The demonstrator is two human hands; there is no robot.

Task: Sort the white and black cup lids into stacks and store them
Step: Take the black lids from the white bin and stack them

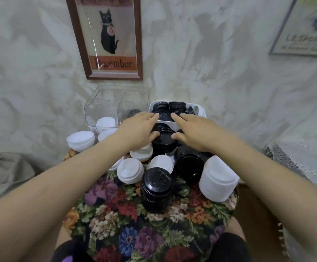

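My left hand (136, 129) and my right hand (193, 129) close in from both sides on a stack of black lids (164, 138). Their fingers reach over its far end to the rim of a white bin (202, 112), and the thumbs curl round its near end. More black lids (176, 106) fill that bin. A clear divided container (116, 103) to its left holds white lids (105, 121). On the floral cushion (135, 224) stand a black stack (156, 188), another black stack (188, 164), a tall white stack (218, 180), a white stack (81, 139) at the left, and loose white lids (130, 172).
The cushion sits on a small stool close to a marbled wall. A framed cat picture (108, 35) hangs above the containers, and another frame (305, 25) hangs at the right. A lace-covered surface (295, 157) lies to the right. My knees show at the bottom edge.
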